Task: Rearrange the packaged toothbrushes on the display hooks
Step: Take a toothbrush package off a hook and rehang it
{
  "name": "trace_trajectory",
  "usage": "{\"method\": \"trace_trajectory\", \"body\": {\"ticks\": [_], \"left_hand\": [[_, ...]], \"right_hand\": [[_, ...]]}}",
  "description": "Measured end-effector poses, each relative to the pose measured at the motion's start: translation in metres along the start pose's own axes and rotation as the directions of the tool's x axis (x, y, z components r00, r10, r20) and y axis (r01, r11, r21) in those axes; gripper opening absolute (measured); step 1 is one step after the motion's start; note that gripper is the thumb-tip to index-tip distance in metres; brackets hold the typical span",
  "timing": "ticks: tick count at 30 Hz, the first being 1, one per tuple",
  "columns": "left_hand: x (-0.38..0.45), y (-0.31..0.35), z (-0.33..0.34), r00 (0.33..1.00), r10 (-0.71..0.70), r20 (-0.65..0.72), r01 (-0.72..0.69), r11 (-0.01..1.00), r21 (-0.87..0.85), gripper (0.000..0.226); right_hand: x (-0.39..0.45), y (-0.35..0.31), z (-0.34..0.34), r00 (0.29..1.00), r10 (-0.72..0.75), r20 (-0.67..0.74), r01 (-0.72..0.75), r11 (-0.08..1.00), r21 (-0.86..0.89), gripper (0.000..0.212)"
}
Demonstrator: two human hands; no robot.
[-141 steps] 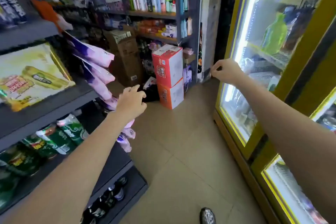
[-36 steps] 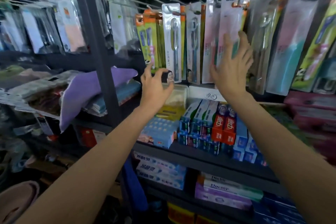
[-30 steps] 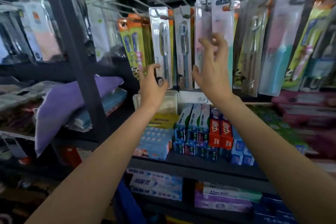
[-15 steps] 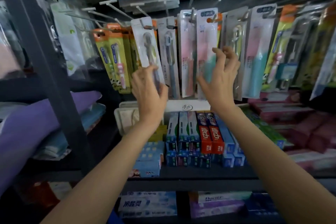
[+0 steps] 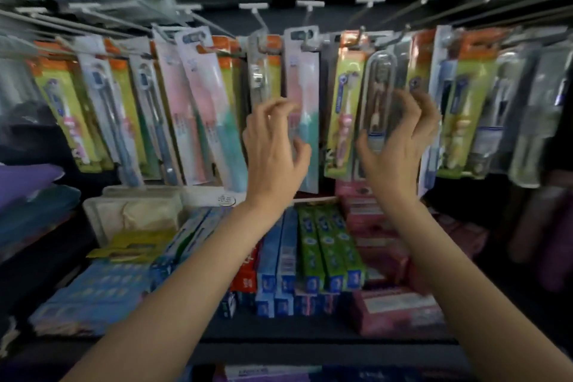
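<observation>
Toothbrush packs point(image 5: 302, 108) hang across the frame's middle on hooks point(image 5: 308, 5) so they slide off forward. Left hand point(image 5: 273, 152) hovers, fingers loosely curled, holding nothing. Right hand point(image 5: 400, 146) cups a clear pack point(image 5: 379, 96), probably steadying it; real grip, can't tell.

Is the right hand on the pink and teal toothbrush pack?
No, the right hand grips a clear pack with a dark brush, while the pink and teal pack hangs by the left hand.
</observation>
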State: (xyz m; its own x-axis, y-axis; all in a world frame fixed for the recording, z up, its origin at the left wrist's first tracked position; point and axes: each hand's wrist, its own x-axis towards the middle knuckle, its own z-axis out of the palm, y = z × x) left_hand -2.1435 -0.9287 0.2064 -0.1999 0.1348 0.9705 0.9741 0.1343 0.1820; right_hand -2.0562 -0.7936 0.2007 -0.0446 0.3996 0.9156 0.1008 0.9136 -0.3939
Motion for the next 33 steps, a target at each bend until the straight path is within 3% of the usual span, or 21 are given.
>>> {"method": "trace_trajectory", "body": {"ticks": [3,5,8,11,13,15,17,20,24,27,30,33], "left_hand": [[0.001,0.026,0.024,0.994,0.1,0.036,-0.1,0.995,0.006,0.039],[0.003,0.039,0.037,0.985,0.152,0.084,-0.15,0.988,-0.029,0.042],[0.004,0.052,0.048,0.974,0.074,0.212,-0.046,0.99,-0.134,0.05],[-0.001,0.055,0.052,0.928,0.008,0.373,0.075,0.975,-0.209,0.061],[-0.005,0.053,0.051,0.896,-0.028,0.444,0.147,0.961,-0.235,0.065],[-0.005,0.052,0.049,0.859,-0.1,0.502,0.263,0.927,-0.267,0.066],[-0.004,0.053,0.05,0.821,-0.172,0.544,0.396,0.858,-0.326,0.063],[-0.003,0.061,0.057,0.749,-0.242,0.617,0.564,0.721,-0.403,0.05],[-0.006,0.073,0.069,0.708,-0.307,0.636,0.631,0.68,-0.373,0.037],[-0.002,0.075,0.076,0.664,-0.362,0.654,0.691,0.631,-0.353,0.022],[-0.001,0.073,0.078,0.65,-0.368,0.665,0.693,0.645,-0.321,0.011],[-0.003,0.07,0.081,0.652,-0.38,0.656,0.683,0.671,-0.29,0.019]], "right_hand": [[0.006,0.015,-0.019,0.999,-0.039,-0.014,0.039,0.999,0.027,0.053],[0.011,0.022,-0.033,0.994,-0.048,-0.1,0.054,0.997,0.058,0.048],[0.022,0.034,-0.049,0.984,0.056,-0.169,-0.038,0.994,0.107,0.046],[0.022,0.053,-0.056,0.959,0.25,0.135,-0.269,0.952,0.143,0.057],[0.012,0.062,-0.055,0.862,0.34,0.377,-0.414,0.9,0.134,0.067],[0.002,0.062,-0.057,0.753,0.422,0.504,-0.542,0.833,0.112,0.07],[-0.004,0.06,-0.06,0.706,0.457,0.541,-0.598,0.793,0.111,0.068],[-0.01,0.06,-0.063,0.713,0.463,0.526,-0.587,0.805,0.086,0.072],[-0.018,0.055,-0.072,0.725,0.423,0.543,-0.518,0.855,0.026,0.086],[-0.018,0.059,-0.081,0.732,0.425,0.533,-0.512,0.859,0.019,0.067],[-0.013,0.07,-0.097,0.785,0.471,0.403,-0.507,0.862,-0.019,0.051],[-0.002,0.075,-0.114,0.86,0.445,0.248,-0.436,0.895,-0.097,0.05]]}}
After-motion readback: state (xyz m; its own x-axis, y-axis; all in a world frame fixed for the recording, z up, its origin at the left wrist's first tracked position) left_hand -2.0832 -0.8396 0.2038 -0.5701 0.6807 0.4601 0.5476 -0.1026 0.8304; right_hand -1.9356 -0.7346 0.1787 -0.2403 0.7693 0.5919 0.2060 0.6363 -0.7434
